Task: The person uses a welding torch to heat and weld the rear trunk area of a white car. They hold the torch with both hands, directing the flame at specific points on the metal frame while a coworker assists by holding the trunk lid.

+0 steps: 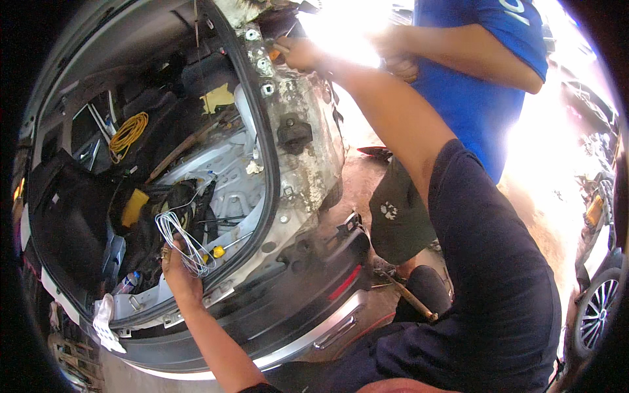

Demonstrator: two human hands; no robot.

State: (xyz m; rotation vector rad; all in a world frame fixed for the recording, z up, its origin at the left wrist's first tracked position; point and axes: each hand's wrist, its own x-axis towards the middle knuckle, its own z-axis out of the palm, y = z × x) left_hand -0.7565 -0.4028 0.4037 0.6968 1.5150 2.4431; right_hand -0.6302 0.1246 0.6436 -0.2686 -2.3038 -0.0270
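Observation:
My left hand [181, 274] is closed round a loose coil of thin white wire [171, 229], at the rear opening of a car. A yellow-handled screwdriver [219, 251] lies just beside the coil, on the sill. My right arm reaches far forward, and my right hand [301, 54] is closed at the bare, scraped rear pillar [295, 134]. What its fingers hold is hard to make out; something small and orange shows beside them. Strong glare lies next to that hand. Close to it on the right is a co-worker's hand [401, 67].
A person in a blue shirt [458, 98] stands at the right. Inside the car lie a yellow cable coil [128, 136], a wooden stick [180, 149] and a plastic bottle [128, 283]. A white glove [105, 321] hangs over the bumper [262, 324]. A wooden handle [413, 298] is below me.

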